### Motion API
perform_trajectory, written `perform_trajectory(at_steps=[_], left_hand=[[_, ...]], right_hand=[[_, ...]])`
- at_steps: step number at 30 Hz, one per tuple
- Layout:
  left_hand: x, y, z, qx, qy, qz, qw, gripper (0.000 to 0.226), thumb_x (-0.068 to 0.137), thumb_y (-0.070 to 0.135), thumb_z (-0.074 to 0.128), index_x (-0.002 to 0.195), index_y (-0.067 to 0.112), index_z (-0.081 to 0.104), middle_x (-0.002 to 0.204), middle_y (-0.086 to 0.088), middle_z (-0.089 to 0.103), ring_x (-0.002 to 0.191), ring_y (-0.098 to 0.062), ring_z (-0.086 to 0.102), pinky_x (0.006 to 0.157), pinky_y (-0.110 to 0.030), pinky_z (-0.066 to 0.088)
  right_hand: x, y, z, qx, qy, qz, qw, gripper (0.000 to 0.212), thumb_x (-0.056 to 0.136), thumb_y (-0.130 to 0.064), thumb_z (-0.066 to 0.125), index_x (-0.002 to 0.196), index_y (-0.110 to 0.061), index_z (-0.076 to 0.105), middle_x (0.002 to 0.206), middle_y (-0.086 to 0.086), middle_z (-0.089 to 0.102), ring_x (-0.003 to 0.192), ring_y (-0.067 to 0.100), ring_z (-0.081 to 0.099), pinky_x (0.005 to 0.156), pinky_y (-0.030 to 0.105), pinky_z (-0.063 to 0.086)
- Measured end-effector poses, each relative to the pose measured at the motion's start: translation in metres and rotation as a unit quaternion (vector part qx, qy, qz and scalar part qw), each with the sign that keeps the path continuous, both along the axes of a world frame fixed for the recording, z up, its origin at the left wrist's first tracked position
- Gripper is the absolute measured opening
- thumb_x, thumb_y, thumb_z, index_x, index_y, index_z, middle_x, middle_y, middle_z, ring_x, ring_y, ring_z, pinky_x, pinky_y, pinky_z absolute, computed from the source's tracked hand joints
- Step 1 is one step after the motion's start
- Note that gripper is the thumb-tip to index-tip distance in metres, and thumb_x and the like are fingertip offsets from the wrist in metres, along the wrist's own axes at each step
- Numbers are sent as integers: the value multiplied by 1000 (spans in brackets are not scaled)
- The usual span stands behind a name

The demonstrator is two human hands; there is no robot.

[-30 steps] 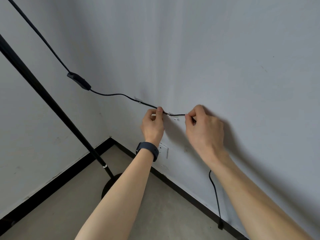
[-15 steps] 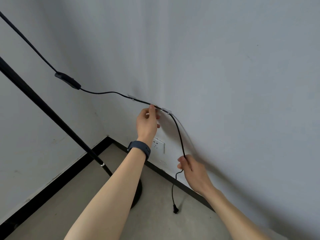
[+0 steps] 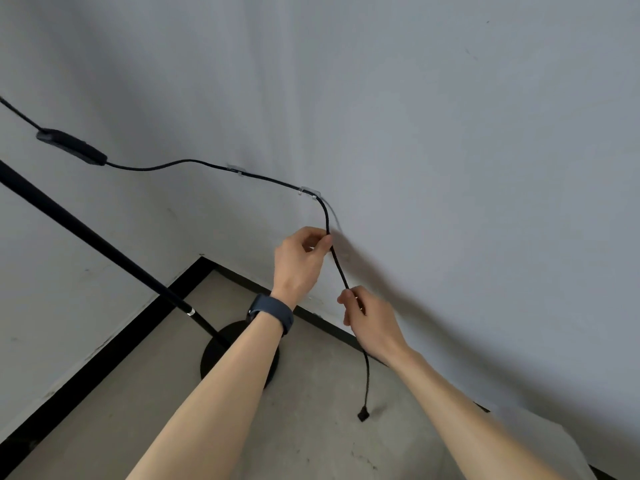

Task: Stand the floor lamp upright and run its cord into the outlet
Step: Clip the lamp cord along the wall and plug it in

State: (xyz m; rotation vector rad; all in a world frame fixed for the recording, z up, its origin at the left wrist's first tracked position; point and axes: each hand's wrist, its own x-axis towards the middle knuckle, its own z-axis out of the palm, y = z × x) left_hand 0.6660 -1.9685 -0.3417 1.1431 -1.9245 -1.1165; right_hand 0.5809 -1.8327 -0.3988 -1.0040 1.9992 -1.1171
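Observation:
The black floor lamp pole (image 3: 86, 230) stands on its round base (image 3: 216, 356) in the corner. Its black cord (image 3: 270, 180) runs from an inline switch (image 3: 71, 146) along the wall through two clear clips (image 3: 235, 169) (image 3: 309, 192), then bends down. My left hand (image 3: 299, 261) pinches the cord just below the second clip. Lower down, my right hand (image 3: 369, 318) grips the same cord. The plug (image 3: 363, 414) dangles below it above the floor. The outlet is hidden behind my left hand and wrist.
Two grey walls meet at a corner (image 3: 202, 256) with a black baseboard (image 3: 104, 344) along the concrete floor (image 3: 311, 438). A dark watch (image 3: 273, 311) sits on my left wrist.
My left hand slid from the second clip down the hanging cord. My right hand rose slightly along the cord, still holding it. The view dropped and shifted toward the lamp base.

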Motion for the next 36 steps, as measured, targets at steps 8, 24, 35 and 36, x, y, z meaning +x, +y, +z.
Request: perform_trajectory(at_steps=[8,24,35,36], left_hand=[[-23,11,-13,-2,75,55,996,5,93,29,67,97,26,67,82,20,69,80,10,62,67,-4,43],[-19,1,-18,-33,79,73,994,8,90,35,70,92,28,68,81,18,72,81,6,65,62,-8,43],[20,-24,-95,148,1,76,986,17,91,41,62,105,32,64,105,2,72,97,-19,68,76,-28,52],[28,-24,-118,171,-58,57,982,20,92,29,60,112,31,61,109,0,70,101,-20,66,74,-26,50]], right_hand=[[-18,9,-17,7,37,-145,989,33,97,-45,50,77,-23,65,66,-5,64,64,15,59,60,33,45],[-16,-13,-23,-20,-13,-209,978,28,95,-37,54,78,-25,72,72,-7,69,66,8,59,63,27,44],[-9,-58,-40,-12,-108,-131,985,26,97,-43,57,92,-26,77,78,-7,78,68,9,75,71,26,53],[-10,-59,-46,-17,-96,-124,987,25,97,-43,57,91,-28,75,80,-9,78,74,6,74,80,28,54]])
